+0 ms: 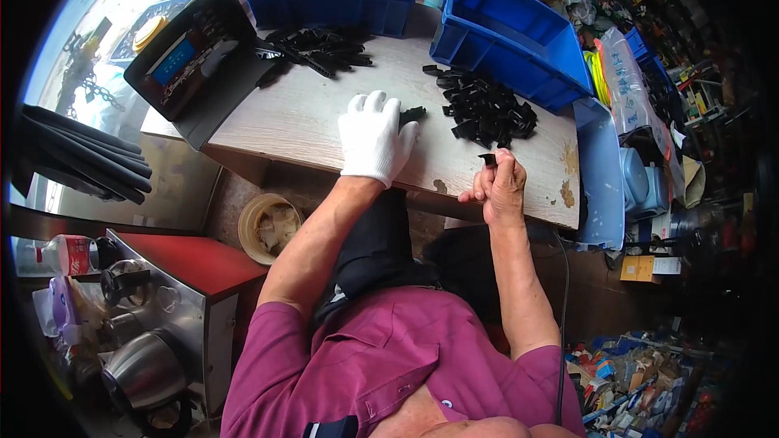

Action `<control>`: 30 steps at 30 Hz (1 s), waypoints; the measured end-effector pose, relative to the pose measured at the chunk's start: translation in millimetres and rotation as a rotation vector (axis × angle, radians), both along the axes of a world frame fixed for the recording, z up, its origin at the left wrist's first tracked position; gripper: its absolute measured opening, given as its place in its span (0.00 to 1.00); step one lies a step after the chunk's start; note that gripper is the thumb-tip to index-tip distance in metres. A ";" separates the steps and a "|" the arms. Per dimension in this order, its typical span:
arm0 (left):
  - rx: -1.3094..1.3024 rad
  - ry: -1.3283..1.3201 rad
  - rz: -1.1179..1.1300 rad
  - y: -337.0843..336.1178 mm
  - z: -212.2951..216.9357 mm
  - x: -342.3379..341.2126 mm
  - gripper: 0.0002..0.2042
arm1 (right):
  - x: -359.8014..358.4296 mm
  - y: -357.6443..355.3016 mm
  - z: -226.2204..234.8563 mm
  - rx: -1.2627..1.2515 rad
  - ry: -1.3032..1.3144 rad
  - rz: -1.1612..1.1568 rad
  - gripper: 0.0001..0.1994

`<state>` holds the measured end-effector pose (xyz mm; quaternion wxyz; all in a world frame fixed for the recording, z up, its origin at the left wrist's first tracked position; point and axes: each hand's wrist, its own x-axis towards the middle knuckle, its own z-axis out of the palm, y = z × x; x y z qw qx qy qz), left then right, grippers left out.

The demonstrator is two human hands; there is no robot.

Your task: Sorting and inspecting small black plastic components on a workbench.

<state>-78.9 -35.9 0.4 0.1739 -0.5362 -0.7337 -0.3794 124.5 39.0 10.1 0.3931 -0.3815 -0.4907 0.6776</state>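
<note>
Magenta short-sleeved cloth shirt (381, 341) nearest me. Bare right hand (501, 185) pinches a small black plastic piece (488, 160) above the pale wood-grain tabletop (292, 118), near its front edge; white-gloved left hand (372, 136) is at another black plastic piece (414, 114), grip unclear to me. Partway, I'd judge: right-hand black plastic heap (491, 109) maybe handled, left-hand long black plastic pile (320, 53) left. Room between piles; blue plastic bins (329, 15) bound the far edge.

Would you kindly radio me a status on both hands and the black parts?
White-gloved left hand by a black part; right hand pinching a small black piece; loose black pile just beyond.
</note>
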 end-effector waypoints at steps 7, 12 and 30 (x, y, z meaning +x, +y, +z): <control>-0.129 -0.235 -0.269 0.9 -4.5 9.0 0.07 | -6.6 -7.4 4.9 -0.036 0.007 -0.137 0.18; -0.079 -0.637 -0.615 -9.4 3.1 51.0 0.07 | -8.0 -9.7 6.1 0.035 0.025 -0.234 0.16; 0.052 -0.973 -0.425 14.3 -1.6 114.3 0.10 | 0.1 -14.0 -7.8 0.247 -0.063 -0.214 0.13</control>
